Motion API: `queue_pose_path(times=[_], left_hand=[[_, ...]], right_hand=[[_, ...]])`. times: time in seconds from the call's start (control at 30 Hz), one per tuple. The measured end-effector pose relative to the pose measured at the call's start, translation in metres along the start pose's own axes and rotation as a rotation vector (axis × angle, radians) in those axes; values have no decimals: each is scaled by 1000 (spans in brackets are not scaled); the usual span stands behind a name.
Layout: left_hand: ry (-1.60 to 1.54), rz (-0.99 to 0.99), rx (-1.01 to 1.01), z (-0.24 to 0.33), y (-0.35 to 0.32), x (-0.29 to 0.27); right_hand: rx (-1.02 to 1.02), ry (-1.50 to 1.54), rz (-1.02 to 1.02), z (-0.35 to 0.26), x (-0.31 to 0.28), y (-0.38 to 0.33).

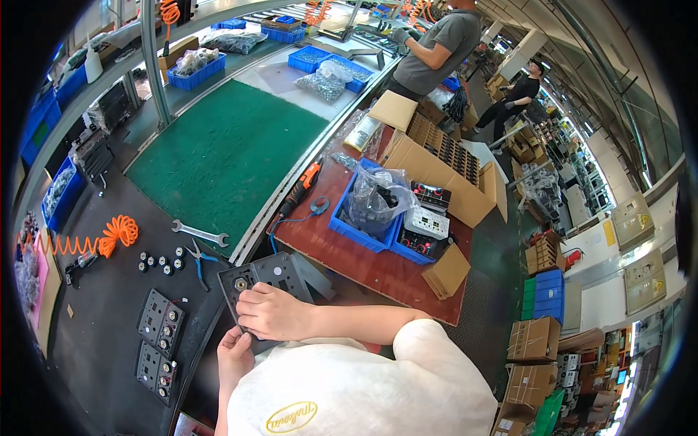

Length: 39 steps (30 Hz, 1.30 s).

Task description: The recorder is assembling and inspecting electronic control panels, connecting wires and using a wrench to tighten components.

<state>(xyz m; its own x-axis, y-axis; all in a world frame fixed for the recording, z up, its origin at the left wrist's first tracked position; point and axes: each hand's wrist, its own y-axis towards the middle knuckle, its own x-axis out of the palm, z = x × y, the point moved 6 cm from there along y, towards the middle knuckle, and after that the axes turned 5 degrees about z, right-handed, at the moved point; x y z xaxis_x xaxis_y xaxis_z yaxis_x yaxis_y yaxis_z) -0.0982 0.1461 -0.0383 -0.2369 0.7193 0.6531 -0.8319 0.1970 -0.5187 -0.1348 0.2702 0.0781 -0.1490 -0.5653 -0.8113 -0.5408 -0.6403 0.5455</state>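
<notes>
A dark metal panel (280,275) with cut-out holes lies close to my body at the bench edge, with a round metal fitting (241,284) near its left side. My right hand (273,312) rests over the panel's near part, fingers curled together; whatever they grip is hidden underneath. At the panel's near left corner my left hand (235,352) pinches with thumb and fingertips, and what is between them cannot be made out. Two similar dark panels (154,378) with round metal fittings lie on the bench to the left.
Pliers (202,263), a wrench (201,232) and several small nuts (166,269) lie on the dark bench beyond. An orange power screwdriver (300,190) sits by the conveyor's rail. Blue bins (352,236) and an open carton (443,178) stand right. Another person (436,54) works farther off.
</notes>
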Motion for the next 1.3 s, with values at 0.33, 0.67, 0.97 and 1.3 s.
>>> queue_pose_path(times=[0.33, 0.67, 0.97, 1.3], left_hand=[[-10, 39, 7, -3, -1, -2], [31, -28, 9, 0, -4, 5], [30, -58, 12, -2, -3, 6], [4, -63, -7, 0, 0, 10]], right_hand=[[-83, -131, -16, -6, 3, 3], [-105, -146, 13, -8, -3, 2], [-28, -125, -15, -5, 1, -6], [-5, -127, -76, -1, 6, -9]])
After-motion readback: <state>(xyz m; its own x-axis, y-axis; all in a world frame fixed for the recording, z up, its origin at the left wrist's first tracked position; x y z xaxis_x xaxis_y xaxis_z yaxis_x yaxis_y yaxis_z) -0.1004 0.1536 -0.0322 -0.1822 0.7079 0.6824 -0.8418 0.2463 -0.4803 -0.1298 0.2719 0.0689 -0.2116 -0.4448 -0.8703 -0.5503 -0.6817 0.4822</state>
